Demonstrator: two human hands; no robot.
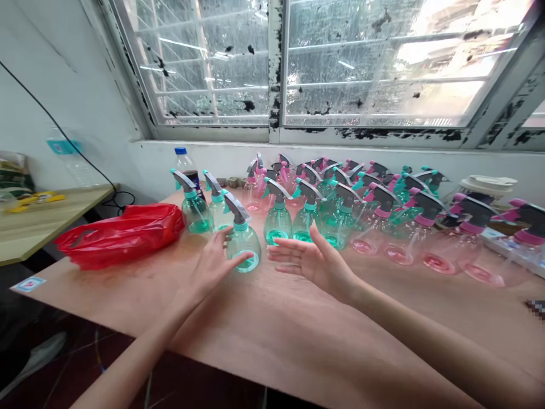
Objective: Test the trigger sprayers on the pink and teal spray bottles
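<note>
My left hand (215,258) is wrapped round the left side of a clear green spray bottle (243,241), thumb across its front and fingers partly hidden behind it. The bottle stands upright on the table, with a grey and turquoise trigger head. My right hand (313,264) is held apart from it to the right, open, fingers stretched toward the bottle and thumb up. Just behind the right hand stand more green spray bottles (277,218). Two others, one a green spray bottle (198,210), are behind and left of the held one.
Pink spray bottles (400,244) line the right side, with several more packed behind. A red plastic bag (123,236) lies at the left. A blue-capped drink bottle (183,162) stands near the wall. A white-lidded container (485,184) is at the back right. The wooden table's (255,335) front edge runs below.
</note>
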